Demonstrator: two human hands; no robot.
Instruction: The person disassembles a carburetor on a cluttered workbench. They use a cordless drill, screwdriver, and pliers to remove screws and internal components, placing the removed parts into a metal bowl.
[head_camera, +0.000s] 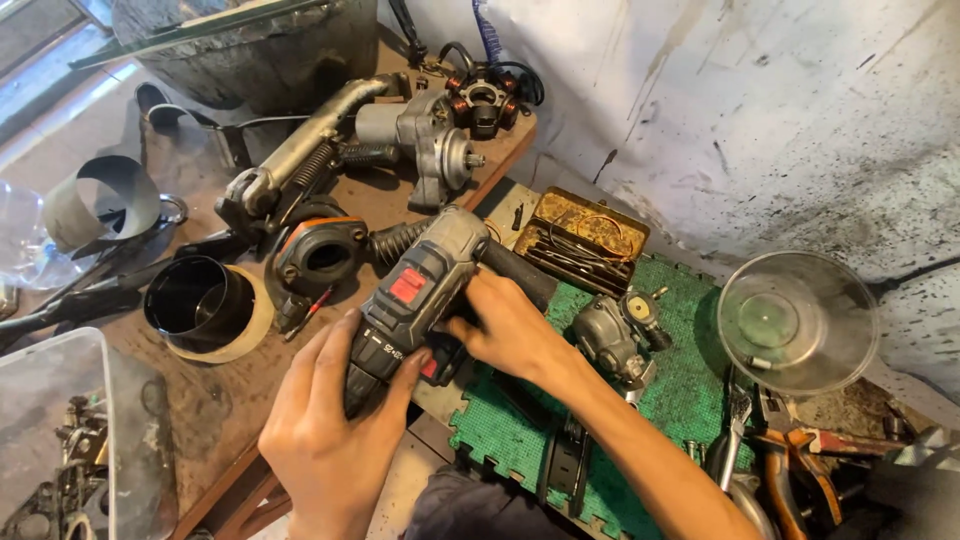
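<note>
While gripped from both sides, cordless drill (415, 290): grey and black body, red panel on the flank, held over the near edge of the bench (215, 410), nose end toward the wearer, butt toward the wall.

Left hand (325, 435): fingers (395, 385) closed round the chuck end, thumb along the near side. Firm wrap, nothing else held.

Right hand (510, 330): fingers curled in against the red-trimmed part at the drill's underside, closed on it; fingertips hidden behind the body, so exact contact not to be told. Forearm crossing the green mat (690, 385).

Progress, as judged: drill picked up and in hand, fitted bit not visible; nose aimed at no workpiece; carburettor (610, 340) lying apart, just right of the right hand, untouched. Work on it seemingly not yet begun; drill apparently at the setting-up stage.

Surrounding stock, outward:
- Orange-rimmed rubber intake manifold (320, 255), just beyond the drill, with ribbed hose beside.
- Black cylindrical sleeve (200, 300) standing on a tape roll, left.
- Starter motor assembly (430, 135) and stator coil (483, 100), far edge of bench.
- Yellowed tin (585, 240) of thin rods, open, at the head of the mat.
- Clear glass bowl (797, 320), right, nearly empty.
- Pliers (790, 470) with orange grips, lower right.
- Clear plastic tub (60, 440) of dark parts, lower left.
</note>
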